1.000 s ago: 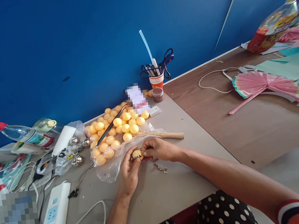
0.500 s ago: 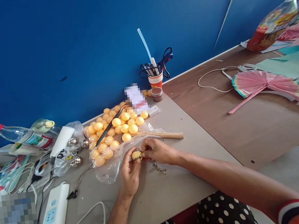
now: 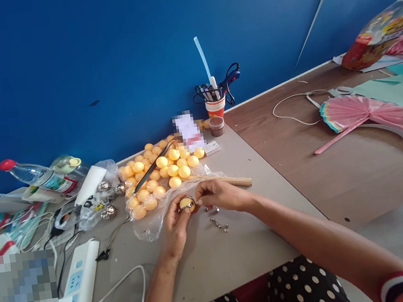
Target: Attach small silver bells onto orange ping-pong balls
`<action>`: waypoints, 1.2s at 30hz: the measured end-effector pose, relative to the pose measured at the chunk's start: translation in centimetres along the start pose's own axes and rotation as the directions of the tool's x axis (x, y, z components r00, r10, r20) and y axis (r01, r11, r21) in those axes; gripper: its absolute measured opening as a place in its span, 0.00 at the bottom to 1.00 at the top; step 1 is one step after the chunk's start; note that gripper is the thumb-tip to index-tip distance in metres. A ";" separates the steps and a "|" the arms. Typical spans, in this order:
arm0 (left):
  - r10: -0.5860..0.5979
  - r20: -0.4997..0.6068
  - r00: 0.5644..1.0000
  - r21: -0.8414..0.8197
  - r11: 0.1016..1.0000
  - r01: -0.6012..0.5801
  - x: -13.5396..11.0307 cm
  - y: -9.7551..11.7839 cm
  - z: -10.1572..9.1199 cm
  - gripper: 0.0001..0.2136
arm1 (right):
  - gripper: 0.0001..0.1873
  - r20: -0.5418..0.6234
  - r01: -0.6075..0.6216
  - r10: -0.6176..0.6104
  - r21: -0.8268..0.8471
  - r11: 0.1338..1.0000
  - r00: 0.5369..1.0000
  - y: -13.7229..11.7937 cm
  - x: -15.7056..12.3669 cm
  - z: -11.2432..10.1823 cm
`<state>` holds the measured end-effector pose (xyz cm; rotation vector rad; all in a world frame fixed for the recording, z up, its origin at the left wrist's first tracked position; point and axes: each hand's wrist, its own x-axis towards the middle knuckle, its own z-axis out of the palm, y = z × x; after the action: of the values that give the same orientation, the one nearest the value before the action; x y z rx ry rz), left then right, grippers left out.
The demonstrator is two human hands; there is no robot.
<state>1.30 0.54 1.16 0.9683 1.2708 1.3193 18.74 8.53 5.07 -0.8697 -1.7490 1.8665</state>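
Note:
My left hand point(image 3: 176, 223) is closed around a small yellow ball point(image 3: 186, 203) with a dark mark on its face. My right hand point(image 3: 217, 194) sits just right of the ball, fingers pinched together near it; what they pinch is too small to name. A small metal chain piece point(image 3: 219, 225) lies on the grey table point(image 3: 216, 263) just below my right hand. Behind my hands, a clear plastic bag point(image 3: 148, 225) spills several yellow balls point(image 3: 160, 174). A wooden stick point(image 3: 228, 181) lies along the bag's right side.
A paper cup point(image 3: 216, 106) with scissors and pens stands by the blue wall. A white power strip point(image 3: 80, 286) and cables lie at the left, beside a water bottle point(image 3: 37, 176) and silver bells point(image 3: 107, 212). A pink paper fan point(image 3: 363, 115) rests on the brown table at right.
My right hand has drawn slightly away from the ball, which my left hand has turned so its dark mark shows. The view has shifted a little.

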 end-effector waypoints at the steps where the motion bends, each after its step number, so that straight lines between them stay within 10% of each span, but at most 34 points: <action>1: -0.012 -0.019 1.000 -0.022 1.000 0.012 0.0 0.0 -0.1 0.19 | 0.01 0.009 0.010 -0.009 -0.075 0.997 1.000 -0.2 -0.2 -0.2; 8: -0.032 -0.031 0.999 -0.079 0.996 0.030 0.0 0.6 -0.2 0.20 | 0.10 0.123 0.143 -0.081 -0.663 0.735 0.989 0.3 -0.3 -0.3; 15: -0.035 -0.020 0.999 -0.083 0.996 0.033 0.2 0.1 -0.4 0.20 | 0.10 0.194 0.208 -0.074 -0.897 0.391 0.978 1.0 -0.3 0.8; 36: -0.049 -0.024 0.999 -0.038 0.998 0.048 0.1 0.0 -0.5 0.20 | 0.09 0.024 0.069 -0.109 -0.899 0.433 0.994 1.9 0.0 1.1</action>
<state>0.83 0.60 1.04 0.8924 1.2763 1.3166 18.18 7.61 3.21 -1.0886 -2.7285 0.6591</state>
